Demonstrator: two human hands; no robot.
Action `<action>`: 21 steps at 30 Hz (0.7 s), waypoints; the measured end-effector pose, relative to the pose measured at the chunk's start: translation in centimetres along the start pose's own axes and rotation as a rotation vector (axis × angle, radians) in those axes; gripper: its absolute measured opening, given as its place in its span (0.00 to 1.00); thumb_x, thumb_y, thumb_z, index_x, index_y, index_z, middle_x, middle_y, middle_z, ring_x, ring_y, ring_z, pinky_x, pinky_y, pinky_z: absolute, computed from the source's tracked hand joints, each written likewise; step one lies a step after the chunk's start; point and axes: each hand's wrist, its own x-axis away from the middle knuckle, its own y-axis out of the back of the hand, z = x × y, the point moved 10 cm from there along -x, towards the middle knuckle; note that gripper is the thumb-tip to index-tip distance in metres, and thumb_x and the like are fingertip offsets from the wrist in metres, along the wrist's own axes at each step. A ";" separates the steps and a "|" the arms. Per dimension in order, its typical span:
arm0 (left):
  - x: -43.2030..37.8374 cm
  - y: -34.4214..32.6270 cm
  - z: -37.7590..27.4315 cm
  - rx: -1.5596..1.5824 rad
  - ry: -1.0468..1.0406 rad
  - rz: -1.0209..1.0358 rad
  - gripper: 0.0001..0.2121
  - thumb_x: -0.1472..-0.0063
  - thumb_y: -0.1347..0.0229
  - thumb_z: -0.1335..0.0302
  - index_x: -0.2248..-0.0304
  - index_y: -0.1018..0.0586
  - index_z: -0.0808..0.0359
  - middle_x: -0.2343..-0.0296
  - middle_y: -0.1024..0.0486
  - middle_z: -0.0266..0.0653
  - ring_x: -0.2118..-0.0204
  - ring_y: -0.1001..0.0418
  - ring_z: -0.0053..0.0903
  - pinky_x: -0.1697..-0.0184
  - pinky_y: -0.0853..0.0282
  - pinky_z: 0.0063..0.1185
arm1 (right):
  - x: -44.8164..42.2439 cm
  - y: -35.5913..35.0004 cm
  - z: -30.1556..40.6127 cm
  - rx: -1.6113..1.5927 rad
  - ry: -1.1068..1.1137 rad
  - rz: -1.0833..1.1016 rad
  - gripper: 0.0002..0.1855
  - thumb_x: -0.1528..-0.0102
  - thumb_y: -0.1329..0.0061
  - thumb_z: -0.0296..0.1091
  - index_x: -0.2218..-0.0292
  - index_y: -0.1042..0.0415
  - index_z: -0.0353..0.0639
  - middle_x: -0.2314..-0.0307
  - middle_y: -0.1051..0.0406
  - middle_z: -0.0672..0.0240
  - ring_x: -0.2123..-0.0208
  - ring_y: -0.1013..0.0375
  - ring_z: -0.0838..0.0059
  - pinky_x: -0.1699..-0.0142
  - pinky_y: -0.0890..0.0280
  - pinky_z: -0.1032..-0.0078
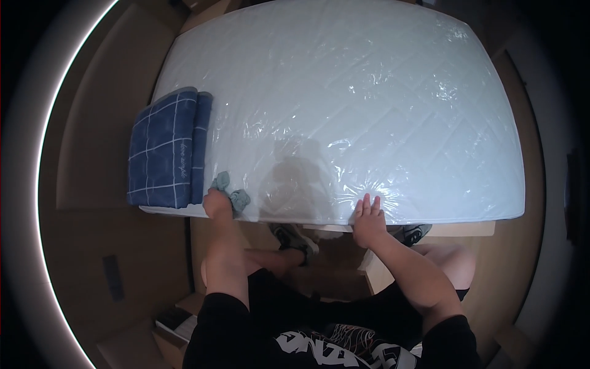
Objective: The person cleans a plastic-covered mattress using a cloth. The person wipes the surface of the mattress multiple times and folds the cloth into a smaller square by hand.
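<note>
A white quilted mattress in clear plastic film fills the middle of the head view. At its near edge, left of centre, my left hand is closed on a crumpled grey-green cloth, which bulges out in two bunches. My right hand presses on the near edge further right, fingers spread a little, and the film wrinkles around its fingertips. It holds nothing. A folded blue pad or blanket with a white grid pattern lies on the mattress's left end, just left of my left hand.
A padded headboard stands beyond the mattress's left end. Below the near edge are my legs and shoes on a wood-toned floor. An open box sits at the lower left. A wall runs along the right.
</note>
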 end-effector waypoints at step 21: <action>21.5 -0.1 -27.3 0.607 -0.766 0.738 0.21 0.49 0.44 0.68 0.55 0.25 0.64 0.61 0.23 0.47 0.58 0.24 0.36 0.53 0.31 0.29 | 1.1 4.5 -2.9 -0.638 0.165 -0.235 0.44 0.46 0.50 0.47 0.39 0.54 0.30 0.39 0.53 0.42 0.38 0.49 0.47 0.39 0.46 0.62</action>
